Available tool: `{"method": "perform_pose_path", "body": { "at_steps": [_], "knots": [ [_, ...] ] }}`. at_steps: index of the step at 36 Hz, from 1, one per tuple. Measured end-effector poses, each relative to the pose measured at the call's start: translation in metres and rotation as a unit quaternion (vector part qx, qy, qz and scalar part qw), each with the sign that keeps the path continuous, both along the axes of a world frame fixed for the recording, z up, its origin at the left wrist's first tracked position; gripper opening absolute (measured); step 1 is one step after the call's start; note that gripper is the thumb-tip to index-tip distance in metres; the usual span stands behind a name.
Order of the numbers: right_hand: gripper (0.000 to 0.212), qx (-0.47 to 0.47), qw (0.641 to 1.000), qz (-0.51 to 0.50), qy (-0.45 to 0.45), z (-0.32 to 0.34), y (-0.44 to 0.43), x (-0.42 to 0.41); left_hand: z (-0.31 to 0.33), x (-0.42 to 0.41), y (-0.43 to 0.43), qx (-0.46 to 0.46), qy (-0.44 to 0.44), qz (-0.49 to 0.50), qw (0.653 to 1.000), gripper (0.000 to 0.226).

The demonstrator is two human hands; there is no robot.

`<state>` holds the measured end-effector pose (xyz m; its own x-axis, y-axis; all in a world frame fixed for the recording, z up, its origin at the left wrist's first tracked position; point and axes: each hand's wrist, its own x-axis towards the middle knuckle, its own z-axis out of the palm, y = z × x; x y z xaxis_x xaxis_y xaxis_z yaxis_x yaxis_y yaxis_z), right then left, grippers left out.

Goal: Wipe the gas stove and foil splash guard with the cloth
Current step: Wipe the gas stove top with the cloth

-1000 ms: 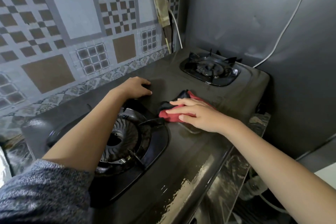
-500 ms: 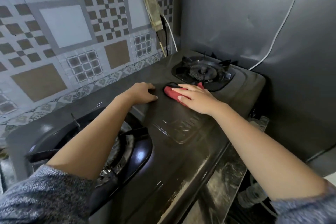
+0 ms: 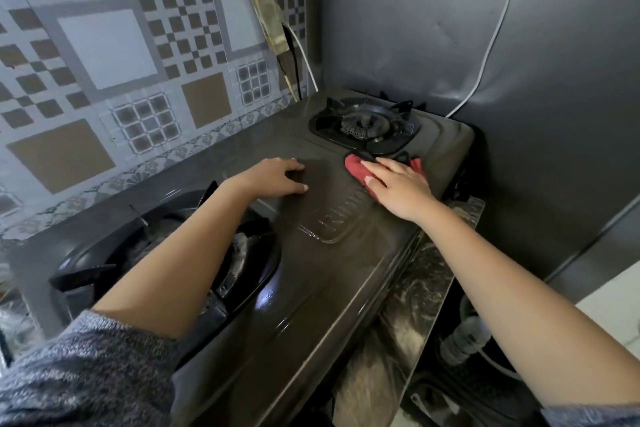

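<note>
A dark two-burner gas stove (image 3: pixel 311 274) fills the middle of the head view. My right hand (image 3: pixel 398 184) lies flat with straight fingers on a red cloth (image 3: pixel 356 168), pressing it onto the stove top just in front of the far burner (image 3: pixel 363 123). My left hand (image 3: pixel 277 177) rests on the stove's centre panel, fingers bent down onto the surface, holding nothing. The near burner (image 3: pixel 242 253) is partly hidden under my left forearm. A patterned foil splash guard (image 3: pixel 121 62) covers the wall to the left; a grey foil panel (image 3: pixel 415 28) stands behind the stove.
A white cable (image 3: pixel 498 21) runs down the grey panel to the stove's back right corner. A grimy strip with cords (image 3: pixel 270 17) hangs in the wall corner. The marbled counter edge (image 3: pixel 415 288) lies right of the stove, with a hose and regulator (image 3: pixel 464 340) below.
My right hand has slid the red cloth away from me across the centre panel, from beside the near burner to the rim of the far burner. The left hand has stayed put.
</note>
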<state>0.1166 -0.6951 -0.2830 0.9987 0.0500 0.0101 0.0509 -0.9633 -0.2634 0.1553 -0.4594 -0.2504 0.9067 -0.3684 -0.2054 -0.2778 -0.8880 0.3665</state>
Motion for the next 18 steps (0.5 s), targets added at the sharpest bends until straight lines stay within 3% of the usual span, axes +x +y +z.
{"method": "perform_pose_path", "body": {
  "at_steps": [7,18],
  "knots": [
    [0.043,0.0,0.999,0.01,-0.04,-0.006,0.016,-0.034,-0.001,-0.011,0.01,-0.004,-0.002,0.001,1.0,0.06],
    [0.04,0.011,0.995,0.093,-0.033,0.001,0.039,-0.066,-0.003,-0.021,0.013,-0.006,-0.022,0.033,0.999,0.061]
  ]
}}
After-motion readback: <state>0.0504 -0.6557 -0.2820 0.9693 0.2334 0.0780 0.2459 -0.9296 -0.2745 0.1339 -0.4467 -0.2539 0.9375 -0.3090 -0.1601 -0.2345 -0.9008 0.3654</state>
